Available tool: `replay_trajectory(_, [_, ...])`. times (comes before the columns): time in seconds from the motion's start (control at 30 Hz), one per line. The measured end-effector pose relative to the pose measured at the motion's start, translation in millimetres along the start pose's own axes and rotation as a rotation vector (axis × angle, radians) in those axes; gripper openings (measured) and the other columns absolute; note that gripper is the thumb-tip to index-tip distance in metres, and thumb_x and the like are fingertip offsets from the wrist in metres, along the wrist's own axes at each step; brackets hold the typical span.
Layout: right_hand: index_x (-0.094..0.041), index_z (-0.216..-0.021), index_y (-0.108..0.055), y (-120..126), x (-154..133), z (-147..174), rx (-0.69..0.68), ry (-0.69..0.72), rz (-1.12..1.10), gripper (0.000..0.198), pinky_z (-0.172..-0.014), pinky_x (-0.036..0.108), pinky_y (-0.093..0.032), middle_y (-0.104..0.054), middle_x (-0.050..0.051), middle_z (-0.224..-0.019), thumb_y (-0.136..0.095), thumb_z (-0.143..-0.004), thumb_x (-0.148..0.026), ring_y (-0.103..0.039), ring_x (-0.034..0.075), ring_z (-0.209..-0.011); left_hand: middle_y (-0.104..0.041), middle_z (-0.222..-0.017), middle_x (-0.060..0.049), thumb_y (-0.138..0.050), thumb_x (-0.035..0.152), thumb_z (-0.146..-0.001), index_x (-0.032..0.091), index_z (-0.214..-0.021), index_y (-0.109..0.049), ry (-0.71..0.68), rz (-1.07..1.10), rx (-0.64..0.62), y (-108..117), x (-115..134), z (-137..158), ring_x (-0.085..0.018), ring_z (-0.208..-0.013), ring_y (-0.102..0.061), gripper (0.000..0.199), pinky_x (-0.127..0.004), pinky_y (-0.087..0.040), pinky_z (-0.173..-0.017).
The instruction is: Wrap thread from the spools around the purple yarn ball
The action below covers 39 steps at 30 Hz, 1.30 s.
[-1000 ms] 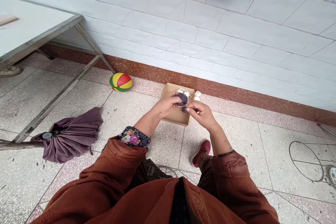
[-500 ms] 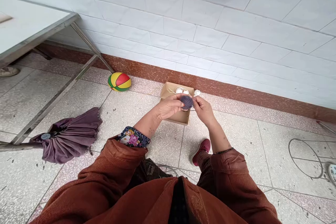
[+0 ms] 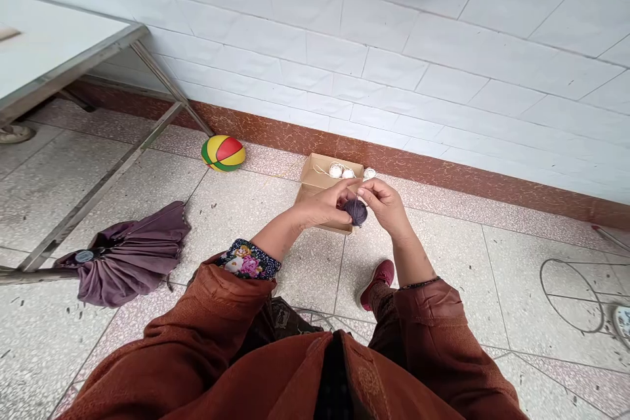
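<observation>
"Two hands: what are the fingers doing?"

"On the left hand (image 3: 319,205), thumb and forefinger stand apart around the dark purple ball of yarn (image 3: 356,212), the thumb against its side. The right hand (image 3: 387,209) pinches the strand (image 3: 357,197) between thumb and forefinger, just above the ball."

"Where's the ball?"

"Between the hands, in front of the cardboard box (image 3: 337,229), near its right side. White balls (image 3: 335,170) lie inside; another white ball (image 3: 369,174) sits just beside it."

"Any writing?"

"A round badge (image 3: 83,256) on the pleated purple fabric (image 3: 135,256), too small to read."

"What's hidden?"

"The left hand's other fingers, largely; I can't tell whether they grip. The table (image 3: 59,33) is cut off at the left edge."
</observation>
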State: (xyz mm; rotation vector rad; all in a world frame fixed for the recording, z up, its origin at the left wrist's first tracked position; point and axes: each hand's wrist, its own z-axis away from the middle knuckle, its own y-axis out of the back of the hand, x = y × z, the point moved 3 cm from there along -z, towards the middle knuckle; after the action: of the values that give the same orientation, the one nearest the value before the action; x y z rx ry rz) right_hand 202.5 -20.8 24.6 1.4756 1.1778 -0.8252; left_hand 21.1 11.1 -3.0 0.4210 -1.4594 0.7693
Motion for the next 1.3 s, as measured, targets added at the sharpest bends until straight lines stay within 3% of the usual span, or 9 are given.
replay_trajectory(0.13, [-0.025, -0.083, -0.066, 0, 18, -3, 0.057, -0.114, 0.099, 0.041, -0.07, 0.032, -0.047, -0.062, 0.0, -0.074, -0.068, -0.098, -0.064, -0.055, 0.019, -0.071, -0.074, -0.127, -0.009, -0.088, 0.019, -0.067, 0.027, -0.142, -0.072, -0.074, 0.232, -0.013, -1, 7, 1, -0.023, -0.114, -0.069, 0.077, -0.037, -0.053, -0.098])
replay_trajectory(0.33, [-0.025, -0.088, -0.069, -7, 25, 1, -0.044, -0.103, 0.222, 0.03, -0.07, 0.033, -0.047, -0.068, 0.002, -0.078, -0.065, -0.102, -0.051, -0.059, 0.02, -0.073, -0.078, -0.112, -0.008, -0.091, 0.025, -0.065, 0.019, -0.11, -0.078, -0.05, 0.429, 0.23, 14, 6, -6, -0.021, -0.103, -0.071, 0.047, -0.038, -0.056, -0.098])
replay_trajectory(0.53, [-0.026, -0.093, -0.076, -8, 0, 9, -0.198, 0.009, 0.035, 0.03, -0.075, 0.034, -0.051, -0.073, 0.003, -0.087, -0.072, -0.101, -0.055, -0.063, 0.019, -0.078, -0.076, -0.118, -0.008, -0.083, 0.024, -0.07, 0.019, -0.121, -0.074, -0.045, -0.016, 0.442, 24, 3, -6, -0.024, -0.11, -0.07, 0.052, -0.044, -0.053, -0.107])
replay_trajectory(0.63, [-0.026, -0.09, -0.075, -2, -7, 5, -0.099, 0.019, -0.043, 0.033, -0.078, 0.035, -0.051, -0.072, 0.002, -0.087, -0.074, -0.099, -0.057, -0.062, 0.019, -0.079, -0.073, -0.117, -0.006, -0.085, 0.019, -0.066, 0.023, -0.147, -0.064, -0.002, -0.252, 0.375, 17, -2, -6, -0.024, -0.105, -0.069, 0.083, -0.043, -0.054, -0.099])
replay_trajectory(0.73, [-0.026, -0.087, -0.073, 5, 0, -1, 0.048, -0.051, -0.027, 0.036, -0.075, 0.034, -0.048, -0.066, 0.001, -0.081, -0.075, -0.094, -0.061, -0.057, 0.019, -0.076, -0.071, -0.116, -0.005, -0.083, 0.015, -0.067, 0.027, -0.163, -0.05, -0.031, -0.199, 0.168, 4, -5, -5, -0.022, -0.101, -0.068, 0.103, -0.038, -0.053, -0.092])
replay_trajectory(0.87, [-0.025, -0.082, -0.067, 6, 19, -5, 0.102, -0.187, 0.04, 0.041, -0.07, 0.033, -0.044, -0.059, -0.001, -0.073, -0.071, -0.091, -0.065, -0.051, 0.018, -0.071, -0.073, -0.126, -0.008, -0.083, 0.017, -0.069, 0.029, -0.151, -0.063, -0.108, 0.067, 0.025, -5, 3, -1, -0.022, -0.11, -0.069, 0.085, -0.038, -0.053, -0.098])
replay_trajectory(1.0, [-0.026, -0.081, -0.063, -2, 29, -2, 0.017, -0.208, 0.116, 0.043, -0.069, 0.032, -0.044, -0.06, 0.0, -0.073, -0.068, -0.09, -0.067, -0.052, 0.019, -0.071, -0.076, -0.123, -0.009, -0.086, 0.02, -0.069, 0.022, -0.12, -0.076, -0.133, 0.291, 0.144, 1, 8, -3, -0.023, -0.117, -0.069, 0.052, -0.041, -0.052, -0.108])
replay_trajectory(1.13, [-0.026, -0.083, -0.066, -12, 24, 2, -0.05, -0.123, 0.167, 0.038, -0.071, 0.034, -0.045, -0.064, 0.001, -0.075, -0.066, -0.096, -0.062, -0.054, 0.02, -0.072, -0.077, -0.111, -0.005, -0.09, 0.021, -0.066, 0.021, -0.108, -0.075, -0.15, 0.449, 0.328, 11, 6, -7, -0.021, -0.108, -0.07, 0.045, -0.04, -0.054, -0.106])
replay_trajectory(1.3, [-0.025, -0.09, -0.074, -14, 4, 8, -0.2, -0.009, 0.118, 0.035, -0.074, 0.035, -0.05, -0.071, 0.003, -0.084, -0.07, -0.1, -0.058, -0.06, 0.02, -0.076, -0.075, -0.11, -0.004, -0.092, 0.024, -0.064, 0.019, -0.108, -0.073, -0.069, 0.404, 0.362, 12, 4, -6, -0.019, -0.104, -0.069, 0.048, -0.038, -0.053, -0.104])
